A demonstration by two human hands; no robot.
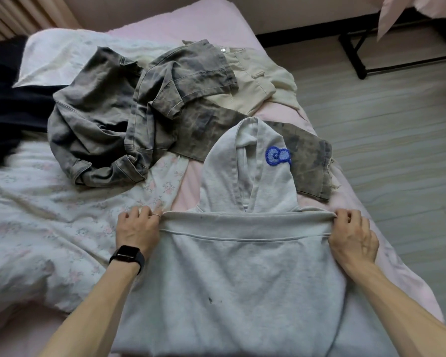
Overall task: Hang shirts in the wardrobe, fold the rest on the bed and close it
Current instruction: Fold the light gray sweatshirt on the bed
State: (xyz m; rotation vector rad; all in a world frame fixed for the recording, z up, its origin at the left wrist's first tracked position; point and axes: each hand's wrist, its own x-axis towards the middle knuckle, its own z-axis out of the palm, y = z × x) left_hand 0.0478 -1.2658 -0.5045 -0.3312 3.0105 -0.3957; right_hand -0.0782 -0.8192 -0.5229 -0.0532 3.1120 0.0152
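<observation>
A light grey hoodie [232, 266] lies flat on the bed in front of me, its hood [250, 173] pointing away and bearing a blue embroidered bow [278, 155]. The lower part is folded up over the body, its hem forming a straight edge just below the hood. My left hand [137, 228], with a ring and a black watch, pinches the left end of that folded edge. My right hand [352, 235] grips the right end. Beyond the hoodie lie crumpled grey washed-denim garments [119, 119] and cream trousers [255, 81].
The bed has a pink sheet [206, 24] and a floral white duvet [49, 207] on the left, with a white pillow [52, 60] and a dark garment [3, 104] at far left. Grey plank floor [397, 150] runs along the right, with a black metal frame [355, 55] behind.
</observation>
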